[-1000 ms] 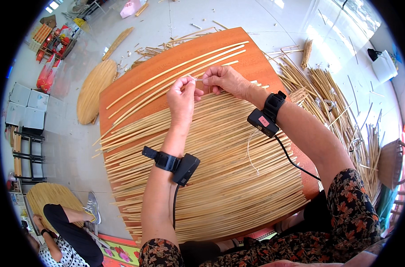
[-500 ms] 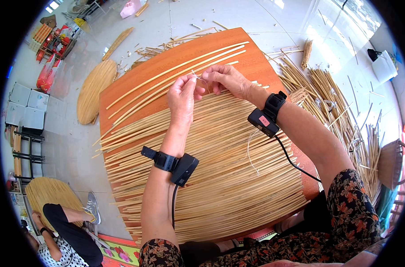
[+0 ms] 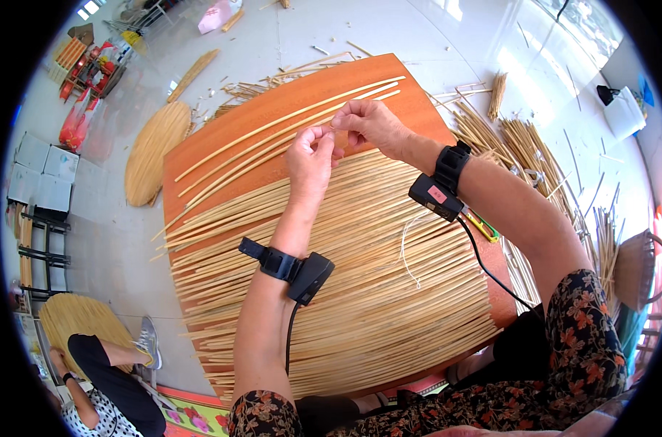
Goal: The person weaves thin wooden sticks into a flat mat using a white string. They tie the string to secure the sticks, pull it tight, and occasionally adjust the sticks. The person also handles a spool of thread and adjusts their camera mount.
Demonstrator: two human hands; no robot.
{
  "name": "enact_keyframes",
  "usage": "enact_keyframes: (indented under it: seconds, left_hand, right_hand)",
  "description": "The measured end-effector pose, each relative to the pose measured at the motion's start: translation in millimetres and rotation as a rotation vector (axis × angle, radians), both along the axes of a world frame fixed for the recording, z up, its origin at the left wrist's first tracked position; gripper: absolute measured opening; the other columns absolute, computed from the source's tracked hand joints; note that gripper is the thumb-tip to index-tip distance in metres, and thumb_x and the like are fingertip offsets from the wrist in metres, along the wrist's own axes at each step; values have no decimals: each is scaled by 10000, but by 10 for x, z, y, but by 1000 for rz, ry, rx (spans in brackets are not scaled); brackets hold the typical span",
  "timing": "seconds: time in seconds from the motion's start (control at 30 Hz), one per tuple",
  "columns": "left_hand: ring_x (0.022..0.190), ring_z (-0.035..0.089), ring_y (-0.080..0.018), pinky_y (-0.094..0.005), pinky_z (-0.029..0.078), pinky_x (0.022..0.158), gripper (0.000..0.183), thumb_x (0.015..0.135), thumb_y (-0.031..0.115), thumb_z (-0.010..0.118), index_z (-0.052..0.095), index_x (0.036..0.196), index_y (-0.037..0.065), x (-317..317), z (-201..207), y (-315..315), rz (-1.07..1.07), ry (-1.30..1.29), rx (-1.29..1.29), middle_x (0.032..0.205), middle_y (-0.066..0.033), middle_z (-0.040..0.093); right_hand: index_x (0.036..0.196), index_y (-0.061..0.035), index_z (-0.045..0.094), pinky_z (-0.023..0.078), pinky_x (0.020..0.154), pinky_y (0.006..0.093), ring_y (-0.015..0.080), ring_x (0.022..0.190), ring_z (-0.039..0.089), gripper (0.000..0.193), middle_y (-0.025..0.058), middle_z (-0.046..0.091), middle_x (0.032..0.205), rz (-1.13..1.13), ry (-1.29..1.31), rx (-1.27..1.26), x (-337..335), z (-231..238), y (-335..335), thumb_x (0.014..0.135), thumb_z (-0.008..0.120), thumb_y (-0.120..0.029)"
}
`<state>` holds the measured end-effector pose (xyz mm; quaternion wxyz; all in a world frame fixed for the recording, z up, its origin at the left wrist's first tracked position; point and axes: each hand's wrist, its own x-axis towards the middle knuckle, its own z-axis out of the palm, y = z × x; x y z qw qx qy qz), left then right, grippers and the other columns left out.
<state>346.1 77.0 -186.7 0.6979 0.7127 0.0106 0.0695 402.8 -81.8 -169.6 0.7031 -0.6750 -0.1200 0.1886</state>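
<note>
Above the far part of the table, my left hand point(image 3: 310, 166) and my right hand point(image 3: 377, 130) meet fingertip to fingertip. Both pinch a thin white thread point(image 3: 333, 129), mostly hidden by the fingers. Under my forearms lies a wide layer of pale straw-coloured stalks point(image 3: 374, 284), set side by side. A loose white thread point(image 3: 402, 251) trails in a curve over its right part. Beyond the layer, a few separate stalks point(image 3: 251, 138) lie on the bare orange-brown wooden table top point(image 3: 232, 135), just past my hands.
A green and yellow tool point(image 3: 484, 227) lies by the table's right edge, partly under my forearm. Bundled stalks point(image 3: 534, 153) cover the floor at right. An oval stalk mat point(image 3: 156, 153) lies at left. Another person point(image 3: 105, 379) sits at lower left. Cables hang from my wristbands.
My fingertips have come closer together, and less of the thread shows between them. My left hand has shifted a little right. The green and yellow tool has come into sight beside my right forearm.
</note>
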Motion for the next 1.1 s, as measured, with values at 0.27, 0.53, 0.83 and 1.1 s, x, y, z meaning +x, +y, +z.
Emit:
enact_keyframes:
  seconds: [0.27,0.53,0.83,1.1]
  left_hand:
    - [633,649,-102,-205,480,519,138,999,137,557,608,1019,10,19,-47,35,-16,13,-70,823,-68,672]
    - [641,686,-153,-226,503,491,153,1047,167,473,529,1066,26,19,-62,30,-62,6,-121,895,-95,673]
    - [606,678,-159,-232,490,473,175,1060,187,441,499,1080,23,-12,-37,7,-45,-10,-31,790,-106,674]
    - [572,664,-144,-245,493,471,174,1056,172,429,503,1059,15,-29,-28,2,1,-15,-20,754,-97,678]
  right_hand:
    - [983,-79,623,484,562,212,62,616,571,166,-25,583,760,-88,69,-3,-49,-6,-65,952,673,-234]
    - [950,-85,602,476,512,215,61,585,577,148,23,691,886,-95,114,80,-38,-129,-30,973,646,-224]
    - [977,-41,599,529,566,257,94,620,594,190,42,676,910,-74,124,58,-16,-83,-6,974,627,-229]
    - [1037,-39,603,538,618,279,110,630,584,189,45,674,908,-298,109,127,-22,-42,10,979,605,-218]
